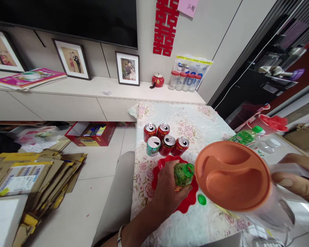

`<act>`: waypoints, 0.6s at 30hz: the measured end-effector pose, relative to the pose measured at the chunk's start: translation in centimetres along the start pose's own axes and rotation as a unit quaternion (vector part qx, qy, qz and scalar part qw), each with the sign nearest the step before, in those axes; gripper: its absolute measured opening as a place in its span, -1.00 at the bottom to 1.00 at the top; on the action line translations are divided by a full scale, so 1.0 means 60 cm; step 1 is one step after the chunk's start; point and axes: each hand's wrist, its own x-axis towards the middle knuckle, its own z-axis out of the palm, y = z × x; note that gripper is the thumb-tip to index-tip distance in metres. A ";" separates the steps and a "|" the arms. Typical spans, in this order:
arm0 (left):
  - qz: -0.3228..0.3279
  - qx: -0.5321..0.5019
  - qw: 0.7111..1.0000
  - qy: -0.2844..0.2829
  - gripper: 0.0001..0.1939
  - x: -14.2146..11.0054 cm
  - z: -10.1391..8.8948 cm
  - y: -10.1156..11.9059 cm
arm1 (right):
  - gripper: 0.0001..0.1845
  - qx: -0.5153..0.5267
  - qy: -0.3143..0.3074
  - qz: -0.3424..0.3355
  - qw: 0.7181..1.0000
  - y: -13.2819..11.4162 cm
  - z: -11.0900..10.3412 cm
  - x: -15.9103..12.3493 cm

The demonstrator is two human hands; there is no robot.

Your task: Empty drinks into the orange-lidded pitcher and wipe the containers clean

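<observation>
My left hand [170,185] is wrapped round an uncapped green plastic bottle [181,173], standing over a red scalloped tray [186,204]. In my right hand [297,176] is a clear pitcher [270,211] with an orange lid [237,188]. The pitcher tilts toward the bottle, its lid's left edge close to the bottle's mouth. Whether liquid is flowing I cannot tell. A green bottle cap [202,199] lies on the tablecloth beside the tray. Several opened drink cans stand behind the tray, among them a red can [180,146] and a teal can [153,146].
The floral tablecloth [144,171] covers the table. Another green bottle [247,135] lies behind the pitcher, near a pink basket [265,121]. Lidded jars [180,81] and framed photos line the back cabinet. Flattened cardboard [43,171] and a red box [92,133] are on the floor to the left.
</observation>
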 end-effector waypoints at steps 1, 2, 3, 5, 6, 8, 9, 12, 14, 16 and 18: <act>-0.002 0.001 1.000 0.001 -0.26 0.000 0.000 0.001 | -0.57 -0.020 -0.011 -0.017 1.000 0.005 0.000 -0.002; -0.005 0.000 1.000 0.002 -0.26 0.000 -0.001 0.002 | -0.58 -0.035 -0.015 -0.031 0.999 0.009 0.000 -0.004; -0.008 -0.001 1.000 0.002 -0.27 0.000 -0.001 0.003 | -0.59 -0.042 -0.013 -0.039 0.998 0.012 0.000 -0.004; -0.012 -0.004 1.000 0.002 -0.27 0.000 -0.001 0.004 | -0.59 -0.046 -0.007 -0.046 0.998 0.011 0.000 -0.003; -0.011 -0.005 1.000 0.004 -0.27 0.000 -0.001 0.004 | -0.60 -0.045 -0.006 -0.046 0.998 0.009 0.000 -0.001; -0.007 -0.007 1.000 0.008 -0.27 0.000 -0.001 0.005 | -0.60 -0.043 -0.009 -0.046 0.998 0.000 -0.002 0.003; -0.005 -0.008 1.000 0.009 -0.27 0.000 -0.001 0.005 | -0.59 -0.041 -0.008 -0.047 0.998 -0.004 -0.003 0.006; -0.003 -0.011 1.000 0.007 -0.27 -0.001 0.000 0.005 | -0.56 -0.036 -0.001 -0.048 0.998 -0.014 -0.005 0.010; -0.005 -0.009 1.000 0.004 -0.27 -0.001 0.000 0.004 | -0.56 -0.033 -0.001 -0.045 0.998 -0.016 -0.005 0.010; -0.008 -0.008 1.000 0.000 -0.26 -0.002 -0.001 0.004 | -0.55 -0.033 -0.005 -0.041 0.999 -0.016 -0.006 0.009; -0.009 -0.008 1.000 -0.004 -0.26 -0.002 -0.002 0.003 | -0.54 -0.035 -0.002 -0.041 0.999 -0.015 -0.007 0.007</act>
